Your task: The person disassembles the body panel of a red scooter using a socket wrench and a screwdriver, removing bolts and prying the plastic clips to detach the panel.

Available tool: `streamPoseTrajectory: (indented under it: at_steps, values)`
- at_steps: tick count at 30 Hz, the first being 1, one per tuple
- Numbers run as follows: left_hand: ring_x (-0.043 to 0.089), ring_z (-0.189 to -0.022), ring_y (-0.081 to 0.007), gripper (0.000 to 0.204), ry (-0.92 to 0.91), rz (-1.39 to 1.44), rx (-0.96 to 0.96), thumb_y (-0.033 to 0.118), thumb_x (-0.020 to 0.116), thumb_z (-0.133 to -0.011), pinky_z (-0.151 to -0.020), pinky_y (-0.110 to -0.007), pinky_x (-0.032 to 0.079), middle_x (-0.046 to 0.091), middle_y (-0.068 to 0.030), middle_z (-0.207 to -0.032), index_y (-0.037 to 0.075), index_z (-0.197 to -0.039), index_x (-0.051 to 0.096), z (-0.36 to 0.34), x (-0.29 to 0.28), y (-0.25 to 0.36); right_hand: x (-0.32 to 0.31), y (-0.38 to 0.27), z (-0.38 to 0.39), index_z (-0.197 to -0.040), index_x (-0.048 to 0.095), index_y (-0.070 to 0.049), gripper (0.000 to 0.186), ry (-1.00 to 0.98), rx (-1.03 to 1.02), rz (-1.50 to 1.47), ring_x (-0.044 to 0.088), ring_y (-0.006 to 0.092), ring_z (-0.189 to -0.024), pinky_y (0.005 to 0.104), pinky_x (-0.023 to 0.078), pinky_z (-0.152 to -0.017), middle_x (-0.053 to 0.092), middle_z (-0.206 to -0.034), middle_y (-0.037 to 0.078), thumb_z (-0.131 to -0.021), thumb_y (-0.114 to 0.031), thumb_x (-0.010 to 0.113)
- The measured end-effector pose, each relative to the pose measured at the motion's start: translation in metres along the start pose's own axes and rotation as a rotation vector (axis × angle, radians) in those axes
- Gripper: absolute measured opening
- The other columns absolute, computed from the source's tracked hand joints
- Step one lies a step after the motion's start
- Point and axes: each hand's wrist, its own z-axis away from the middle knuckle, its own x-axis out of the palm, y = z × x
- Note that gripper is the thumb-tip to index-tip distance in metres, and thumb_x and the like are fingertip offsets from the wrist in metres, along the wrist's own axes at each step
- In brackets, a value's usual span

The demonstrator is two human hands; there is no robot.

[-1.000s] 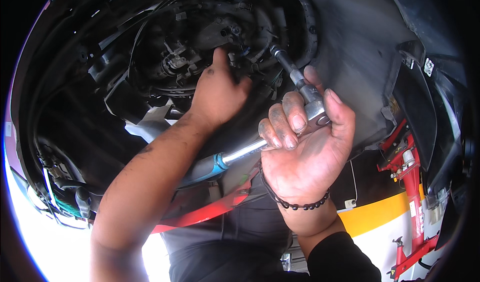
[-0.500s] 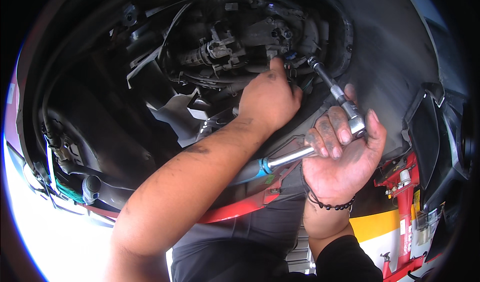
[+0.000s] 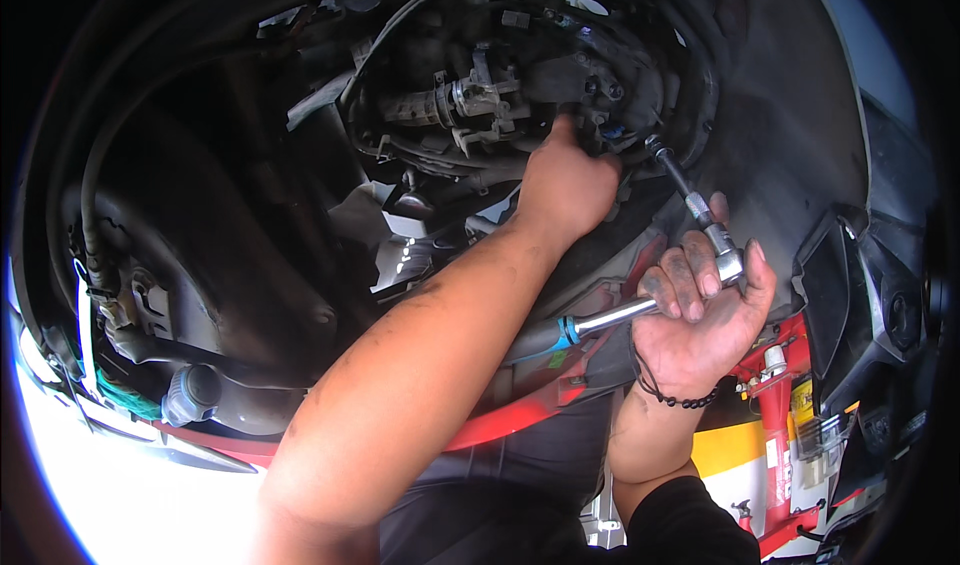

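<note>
My left hand [image 3: 568, 190] reaches up into an opening crowded with dark vehicle parts. One finger stretches up against a dark part there, while the others curl under, so what they grip is hidden. In my right hand [image 3: 695, 310], palm up, lies a ratchet wrench [image 3: 615, 316], with the fingers wrapped round its chrome head. Its dark and turquoise grip passes behind my left forearm. From the head a silver and black extension [image 3: 690, 193] points up and left, ending in a socket [image 3: 655, 146] near the opening's lower right edge, apart from my left hand.
Hoses and a ribbed pipe with a clamp [image 3: 440, 103] fill the opening. A dark plastic liner [image 3: 790, 115] curves along the right. Below it stands a red jack or stand [image 3: 775, 420]. A red body edge [image 3: 510, 420] runs under my left forearm; a grey round-ended part [image 3: 190, 395] sits lower left.
The whole view has shifted, so the vehicle parts sit lower and further right. My left hand has moved up and left among them. The ratchet stays in my right hand.
</note>
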Motion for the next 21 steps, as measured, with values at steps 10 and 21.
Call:
streamPoseTrajectory:
  at_steps: [10, 21]
  values:
    - [0.061, -0.110, -0.0374, 0.050, -0.023, -0.188, -0.064, 0.022, 0.061, -0.083, -0.096, -0.043, 0.048, 0.064, -0.0243, -0.116, 0.000, -0.127, 0.053, 0.007, -0.010, 0.014, 0.005, 0.003, -0.004, -0.122, 0.059, -0.004, 0.043, 0.056, 0.007, 0.038, 0.041, 0.0109, -0.045, 0.0258, 0.038, -0.046, 0.047, -0.060, 0.002, -0.097, -0.035, 0.043]
    - [0.057, -0.113, -0.0348, 0.037, 0.181, -0.890, 0.530, 0.018, 0.062, -0.079, -0.100, -0.051, 0.041, 0.060, -0.0177, -0.121, 0.009, -0.115, 0.060, -0.044, -0.030, 0.032, 0.000, 0.001, 0.000, -0.124, 0.056, -0.011, 0.037, 0.047, 0.009, -0.084, 0.042, 0.0116, -0.048, 0.0265, 0.038, -0.049, 0.050, -0.062, 0.002, -0.096, -0.033, 0.043]
